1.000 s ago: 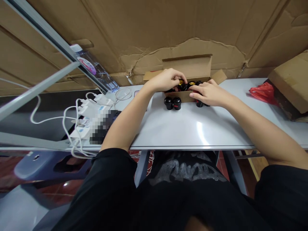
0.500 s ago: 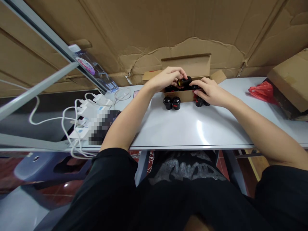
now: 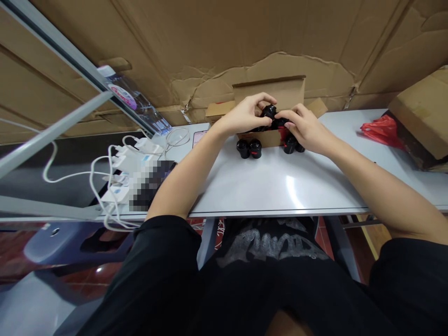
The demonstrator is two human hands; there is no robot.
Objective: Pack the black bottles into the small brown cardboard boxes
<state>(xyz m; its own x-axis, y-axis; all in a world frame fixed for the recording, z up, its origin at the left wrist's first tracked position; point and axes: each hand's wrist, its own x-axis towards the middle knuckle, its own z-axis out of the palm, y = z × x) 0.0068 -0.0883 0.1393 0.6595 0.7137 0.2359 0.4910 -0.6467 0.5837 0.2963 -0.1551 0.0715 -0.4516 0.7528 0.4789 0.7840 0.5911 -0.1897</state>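
My left hand (image 3: 252,113) is closed on a black round-capped cylinder (image 3: 269,111) just above an open cardboard box (image 3: 269,138). My right hand (image 3: 304,125) is curled over the box's right side, its index fingertip against or very near that cylinder. Dark parts (image 3: 281,122) show below its fingers; whether it grips one is hard to make out. More black pieces lie inside the box, partly covered by my hands. In front of the box, a pair of black capped cylinders (image 3: 249,149) stands at left, one with a red mark. Another pair (image 3: 290,144) stands below my right hand.
The white table (image 3: 252,186) ends close to my body. White chargers and cables (image 3: 121,161) crowd its left, near a phone (image 3: 199,137) and a leaning water bottle (image 3: 135,100). At right are a red plastic bag (image 3: 381,132) and a large carton (image 3: 425,116).
The cylinder in my left hand has turned, so its gold-ringed end no longer shows and its black cap faces up. My right fingers have lifted and curled inward toward it.
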